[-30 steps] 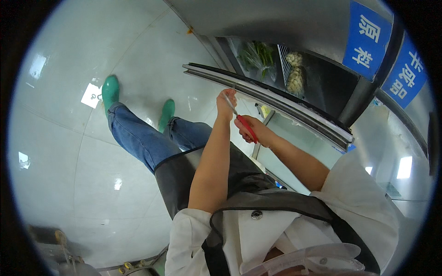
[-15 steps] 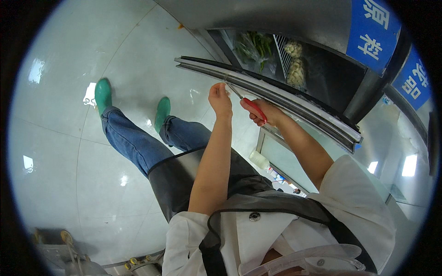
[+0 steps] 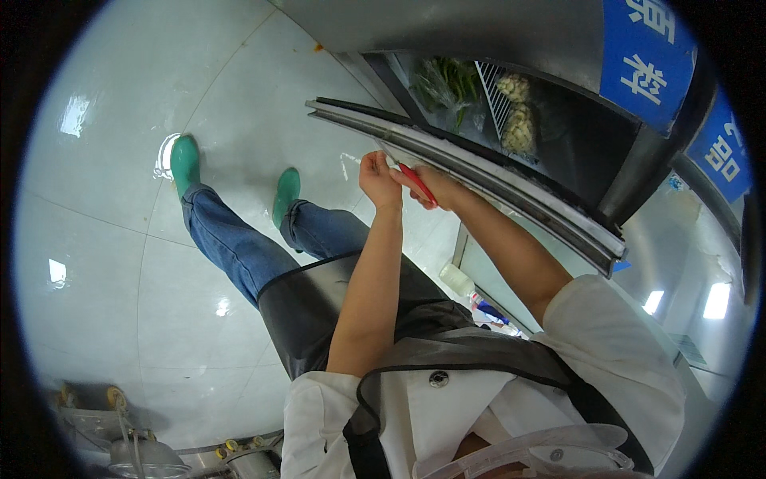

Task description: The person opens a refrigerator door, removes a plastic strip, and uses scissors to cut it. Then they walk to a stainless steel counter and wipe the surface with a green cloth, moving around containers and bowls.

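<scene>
My right hand grips a red-handled tool with a slim metal blade. Its blade points up and left, over the fingers of my left hand. I cannot tell whether it is a knife or scissors. My left hand is closed, fingers curled together; whatever they pinch is hidden. Both hands are close together beside the swung-open fridge door, seen along its upper edge with its dark seal.
Inside the fridge, bagged green vegetables lie beside a white wire rack and bagged pale food. A pale bottle stands low behind my right arm. Metal pots sit lower left on the tiled floor.
My right hand has moved left and slightly up, bringing the red-handled tool against my left hand. The left hand stays nearly in place, and the door has not visibly moved.
</scene>
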`<move>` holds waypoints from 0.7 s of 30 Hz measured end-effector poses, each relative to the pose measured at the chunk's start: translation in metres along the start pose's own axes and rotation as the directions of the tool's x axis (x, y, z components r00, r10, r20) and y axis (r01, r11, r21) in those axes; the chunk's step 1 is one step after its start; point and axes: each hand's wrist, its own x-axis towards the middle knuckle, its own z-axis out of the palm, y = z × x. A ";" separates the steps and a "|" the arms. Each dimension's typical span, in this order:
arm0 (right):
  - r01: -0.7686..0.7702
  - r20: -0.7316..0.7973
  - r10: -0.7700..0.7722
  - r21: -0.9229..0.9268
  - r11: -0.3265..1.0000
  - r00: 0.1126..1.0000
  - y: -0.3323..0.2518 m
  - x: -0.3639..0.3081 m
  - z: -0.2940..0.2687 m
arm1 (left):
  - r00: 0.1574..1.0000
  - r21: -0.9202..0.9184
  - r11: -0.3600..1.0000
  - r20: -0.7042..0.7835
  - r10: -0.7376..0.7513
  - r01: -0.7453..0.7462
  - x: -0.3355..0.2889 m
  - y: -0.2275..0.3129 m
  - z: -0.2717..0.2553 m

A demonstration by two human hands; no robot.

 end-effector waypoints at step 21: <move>0.096 -0.234 -0.223 -0.453 0.886 0.946 0.040 -0.123 -0.026 | 0.755 -0.067 0.842 0.486 -0.441 0.535 0.011 0.036 -0.007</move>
